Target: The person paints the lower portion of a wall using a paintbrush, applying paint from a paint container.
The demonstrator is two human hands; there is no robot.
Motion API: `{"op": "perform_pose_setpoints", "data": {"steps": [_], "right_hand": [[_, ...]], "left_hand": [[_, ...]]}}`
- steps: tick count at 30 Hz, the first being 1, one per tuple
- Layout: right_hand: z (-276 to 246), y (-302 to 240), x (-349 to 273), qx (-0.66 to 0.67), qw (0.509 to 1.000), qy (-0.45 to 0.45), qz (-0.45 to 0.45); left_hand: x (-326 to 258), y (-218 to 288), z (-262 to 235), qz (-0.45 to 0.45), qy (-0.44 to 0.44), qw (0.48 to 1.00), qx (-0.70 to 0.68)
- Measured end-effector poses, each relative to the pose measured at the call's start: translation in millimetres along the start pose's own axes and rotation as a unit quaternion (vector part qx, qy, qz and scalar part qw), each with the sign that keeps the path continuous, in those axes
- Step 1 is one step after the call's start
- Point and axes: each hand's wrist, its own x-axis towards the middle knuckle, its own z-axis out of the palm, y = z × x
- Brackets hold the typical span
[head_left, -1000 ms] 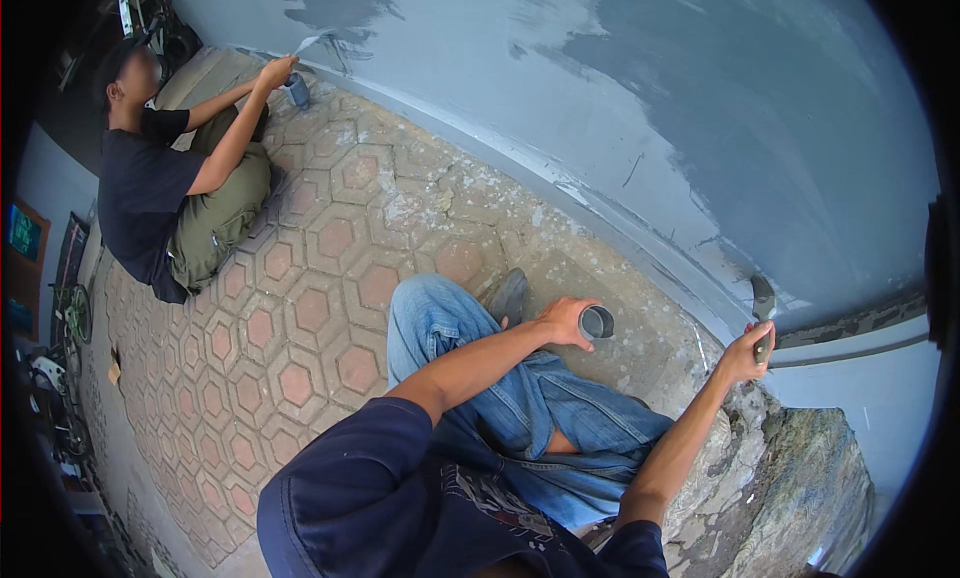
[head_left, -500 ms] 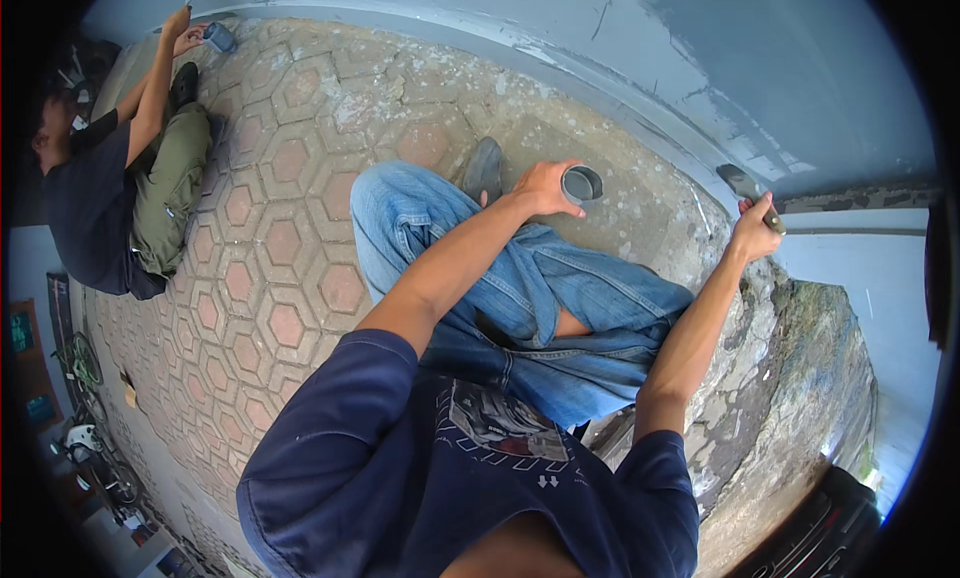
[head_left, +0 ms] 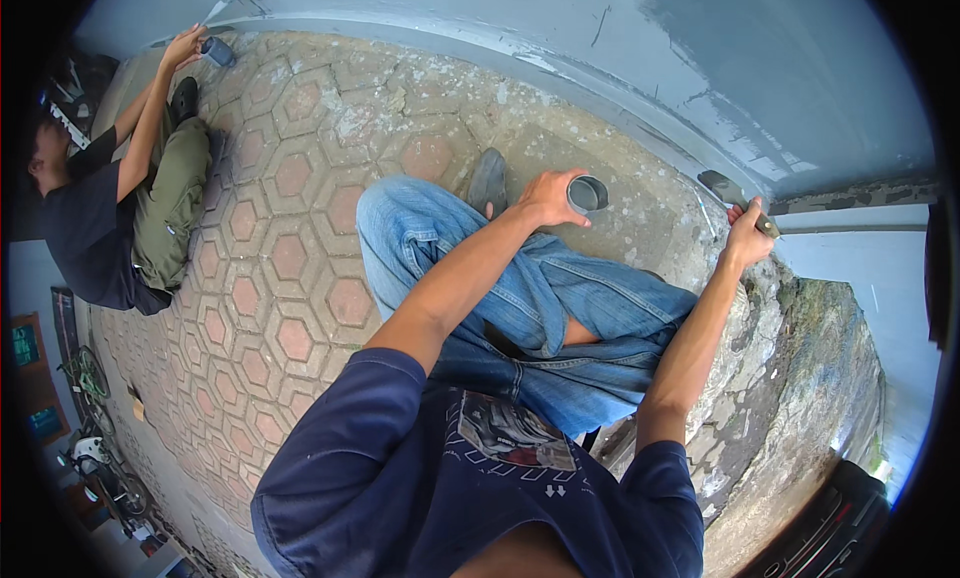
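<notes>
My left hand (head_left: 550, 198) is wrapped round a small round can (head_left: 572, 192) with grey paint inside, held above the concrete beside my bent knee. Out to the right, my right hand (head_left: 748, 238) grips the handle of a paintbrush (head_left: 722, 188). Its dark, paint-covered bristles point toward the foot of the grey-blue wall (head_left: 780, 68). Whether they touch the wall or the ground edge, I cannot tell. Lighter and darker patches of paint show on the wall near the brush.
Another person (head_left: 120, 198) sits at the far left, holding a paint tin (head_left: 217, 51) and a brush to the same wall. Hexagonal paving (head_left: 290, 253) covers the ground. A rough rock (head_left: 810, 378) stands right of my legs. Motorcycles (head_left: 105, 468) stand at lower left.
My right hand and the paintbrush have shifted slightly left along the wall's foot. The left hand still holds the can in nearly the same place. The other person's arms have lowered slightly.
</notes>
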Motion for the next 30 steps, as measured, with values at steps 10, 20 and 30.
{"op": "perform_pose_setpoints", "data": {"steps": [10,20,30], "right_hand": [[2.9,3.0,-0.3,-0.022,1.000,-0.019,0.004],[5.3,11.2,6.6,-0.059,0.997,-0.038,-0.014],[11.2,4.8,-7.5,-0.063,0.995,-0.078,-0.012]], "left_hand": [[0.3,3.1,-1.5,-0.005,0.003,1.000,0.003],[4.1,4.1,-0.4,0.034,0.031,0.999,-0.008],[2.7,-5.6,5.2,0.036,0.033,0.999,-0.008]]}}
